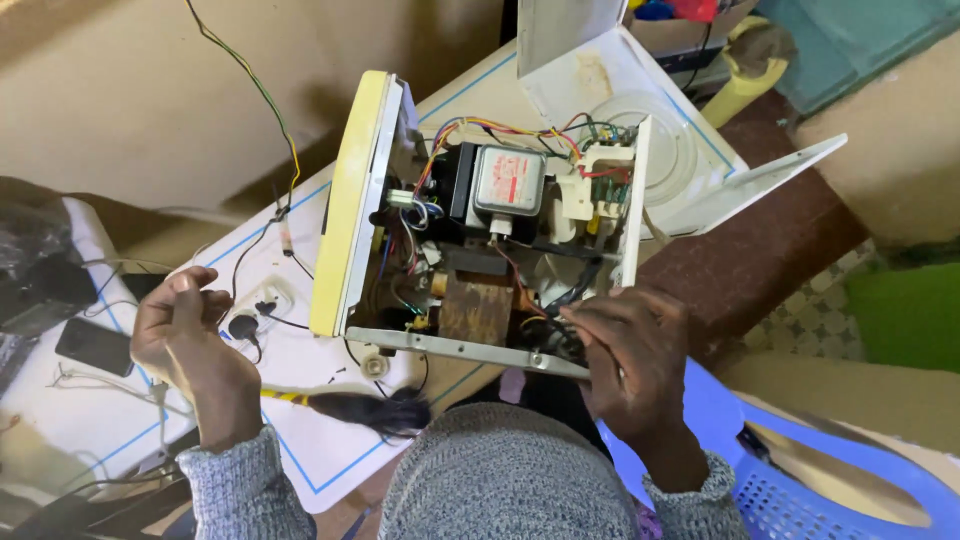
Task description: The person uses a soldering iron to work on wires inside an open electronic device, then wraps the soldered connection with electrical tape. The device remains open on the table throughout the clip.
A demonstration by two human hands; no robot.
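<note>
The fingers (600, 330) of the right hand (630, 365) curl down into the lower corner of an opened microwave oven (480, 230), closed around the dark cables (570, 340) at its metal base rail (460, 348); the left hand (180, 335) hangs loosely curled and empty above the white counter (90, 420), near a small black plug (243, 326). The oven stands on its side at the middle of the counter, outer cover already off (so stripping looks well along). Inside, the copper-wound transformer (477, 305), the magnetron (508, 182) and coloured wiring (470, 130) remain mounted. The glass turntable (670, 150) lies beside it.
</note>
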